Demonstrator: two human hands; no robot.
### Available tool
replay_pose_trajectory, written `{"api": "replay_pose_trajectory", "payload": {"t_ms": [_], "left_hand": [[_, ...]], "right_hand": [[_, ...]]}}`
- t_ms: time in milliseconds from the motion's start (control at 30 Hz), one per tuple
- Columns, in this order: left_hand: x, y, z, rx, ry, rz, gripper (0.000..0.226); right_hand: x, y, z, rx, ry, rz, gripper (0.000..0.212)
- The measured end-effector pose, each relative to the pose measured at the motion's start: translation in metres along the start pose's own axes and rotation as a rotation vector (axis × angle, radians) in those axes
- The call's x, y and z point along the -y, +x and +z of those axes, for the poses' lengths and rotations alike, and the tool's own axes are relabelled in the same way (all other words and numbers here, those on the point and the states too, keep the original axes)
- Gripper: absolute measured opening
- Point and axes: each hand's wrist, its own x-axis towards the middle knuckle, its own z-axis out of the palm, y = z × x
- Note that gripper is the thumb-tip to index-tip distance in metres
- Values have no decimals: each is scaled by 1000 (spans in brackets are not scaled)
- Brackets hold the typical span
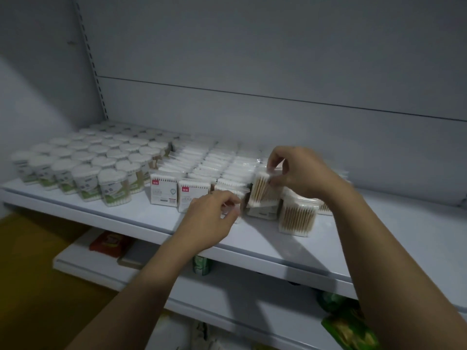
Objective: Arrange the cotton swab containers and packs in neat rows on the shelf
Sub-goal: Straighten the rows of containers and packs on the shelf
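Head view, dim light: a white metal shelf (126, 215) crosses the frame on a slant, smooth and slightly glossy. At centre left stand clear plastic containers (86, 178), heart-shaped from above, with white lids and green-and-white labels, set in tight rows. Just right of them, flat packs (202, 165) in crinkly clear film stand upright in rows; the front ones show white cards with red tags.

The right hand (300, 173), right of centre, pinches the top of a tilted pack (262, 190) of pale wooden-stick swabs with white tips, raised above the other packs. The left hand (209, 218), at centre, has curled fingers nipping the top edge of a front pack (228, 192); motion blur hides the exact grip. A loose pack (298, 218) of the same wooden sticks stands just beside them on the shelf.

Behind rises a plain grey-white back panel (252, 59) with a slotted upright (96, 72) at upper left. A lower shelf (240, 286) carries a red packet (108, 242), a green can (201, 265) and green packets (348, 324). Yellowish floor (30, 248) shows at lower left.
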Motion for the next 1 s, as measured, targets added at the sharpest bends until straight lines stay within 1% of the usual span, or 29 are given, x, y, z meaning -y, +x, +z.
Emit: {"api": "replay_pose_trajectory", "payload": {"t_ms": [100,167,233,300,333,367,400,467,500,533,600,667,733,833,1000], "left_hand": [[-18,1,-9,5,-359,-152,13],[-26,2,-15,23,-522,-223,18],[-33,2,-20,151,-664,-280,31],[-41,-2,-22,339,-939,-305,43],[-47,-4,-22,389,-1059,-287,45],[-52,-5,-21,391,-1132,-272,45],[-57,-6,-19,349,-1158,-273,45],[-60,-4,-12,191,-1118,-289,41],[-61,-3,-9,110,-1064,-293,36],[-61,-3,-7,45,-1007,-293,31],[-60,-4,-3,-30,-919,-274,29],[-62,-5,0,-47,-861,-243,39],[-65,-6,1,-39,-848,-211,47],[-68,-8,0,-43,-841,-175,44],[-61,-12,-3,-96,-648,-121,34]], "right_hand": [[-2,-8,-18,8,169,-10,23],[-2,-17,-26,72,354,-65,24],[0,-27,-29,138,583,-144,23],[0,-35,-28,169,765,-202,23],[0,-38,-25,157,830,-209,22],[-1,-40,-20,122,880,-205,21],[-3,-42,-15,63,918,-185,21],[-10,-45,-6,-61,962,-99,20],[-13,-49,-2,-85,971,-50,16],[-15,-53,0,-75,971,-9,16],[-16,-61,3,-40,926,36,29],[-14,-65,5,-60,893,60,33],[-13,-66,5,-85,860,92,27],[-13,-67,2,-94,759,119,17],[-1,-64,1,-197,431,84,23]]}}
